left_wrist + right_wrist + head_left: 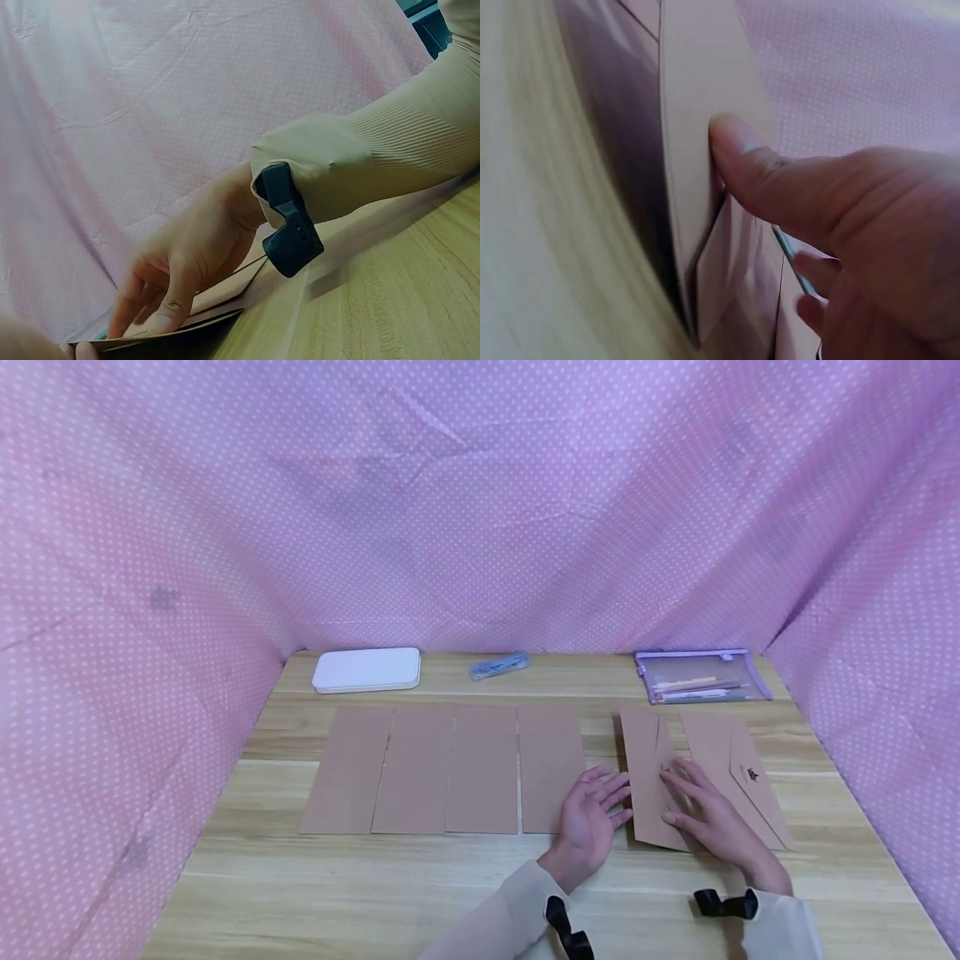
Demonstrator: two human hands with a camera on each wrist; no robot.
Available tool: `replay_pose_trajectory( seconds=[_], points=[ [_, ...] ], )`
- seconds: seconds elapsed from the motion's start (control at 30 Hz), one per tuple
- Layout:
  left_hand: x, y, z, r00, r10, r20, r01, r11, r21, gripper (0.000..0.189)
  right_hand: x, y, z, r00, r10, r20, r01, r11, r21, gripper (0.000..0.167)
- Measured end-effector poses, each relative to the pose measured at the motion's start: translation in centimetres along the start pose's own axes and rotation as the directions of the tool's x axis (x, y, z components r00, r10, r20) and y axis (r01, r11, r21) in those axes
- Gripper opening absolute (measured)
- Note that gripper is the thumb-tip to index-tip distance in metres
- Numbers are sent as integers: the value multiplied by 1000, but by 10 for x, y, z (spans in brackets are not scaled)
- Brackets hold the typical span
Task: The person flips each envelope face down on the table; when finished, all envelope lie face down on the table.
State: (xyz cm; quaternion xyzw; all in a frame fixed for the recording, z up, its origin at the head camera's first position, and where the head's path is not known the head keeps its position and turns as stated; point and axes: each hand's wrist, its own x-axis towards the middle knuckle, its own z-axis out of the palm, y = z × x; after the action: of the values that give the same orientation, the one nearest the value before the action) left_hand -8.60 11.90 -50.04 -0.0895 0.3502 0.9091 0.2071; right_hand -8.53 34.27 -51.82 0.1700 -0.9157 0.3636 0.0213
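A brown paper envelope (647, 777) stands with its left edge lifted off the table, and a flap shows on its face. My left hand (588, 822), palm turned up and fingers extended, touches that raised edge. On the envelope's face, my right hand (708, 814) rests its fingertips and thumb, spread apart. The right wrist view shows the right thumb (739, 146) pressed against the paper. Beside it on the right lies another brown envelope (757, 777) with a pointed flap and a small black print, partly under my right hand.
Several plain brown envelopes (418, 770) lie side by side in a row to the left. Along the back are a white flat case (366, 670), a small blue item (499, 666) and a purple-edged mesh pouch (701, 677) with pens. Pink dotted cloth (480, 527) surrounds the wooden table.
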Motion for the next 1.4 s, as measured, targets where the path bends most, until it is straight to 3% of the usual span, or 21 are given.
replay_pose_trajectory(
  seconds=[0.17,0.3,0.47,0.7,0.97,1.17,1.4],
  points=[
    [-1,3,1,1000,5,18,-5,1000,3,45,1,-7,1,996,-77,-34,78,997,23,63],
    [-1,5,1,999,11,39,-11,1000,-3,45,3,-8,3,993,-106,-48,111,986,122,67],
    [-3,7,4,996,23,84,-22,1000,-19,45,5,-11,5,997,-62,-54,73,963,260,61],
    [-7,9,8,990,40,138,-40,999,-1,43,7,-24,4,998,56,22,-60,957,282,68],
    [-11,13,13,978,69,198,-75,997,22,44,9,-38,7,997,-26,79,-6,925,380,74],
    [-12,14,13,962,79,262,-97,994,57,42,10,-45,10,994,-24,107,-22,914,404,68],
    [-11,12,12,958,77,278,-107,989,97,41,11,-50,13,993,-12,116,-47,871,489,71]
  ],
)
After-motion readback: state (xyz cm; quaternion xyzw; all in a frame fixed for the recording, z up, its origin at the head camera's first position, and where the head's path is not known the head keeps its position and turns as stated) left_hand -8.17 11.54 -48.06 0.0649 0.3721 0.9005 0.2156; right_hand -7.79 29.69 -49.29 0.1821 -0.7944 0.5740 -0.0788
